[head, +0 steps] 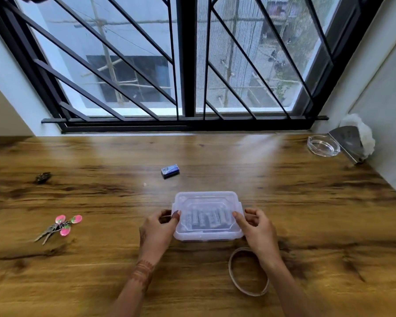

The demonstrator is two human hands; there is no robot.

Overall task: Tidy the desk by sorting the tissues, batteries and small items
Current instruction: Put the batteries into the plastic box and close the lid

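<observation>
- The keys [55,228] with the pink fob lie well off to my left on the tabletop [101,156]. They are hard metal, and I judge them easiest to lift by the ring.
- My left hand [157,227] grips the left end of the clear box [207,200], thumb on the lid and fingers curled round the side.
- The box sits mid-tabletop right in front of me, lid on, with batteries [206,219] showing through. I reckon it is stiff, smooth plastic, heavier than it looks, so the two ends are the safest hold.
- My right hand [256,225] grips the right end the same way.
- The tissues [365,133] in the far right corner look soft and light, so a gentle pinch should do.
</observation>
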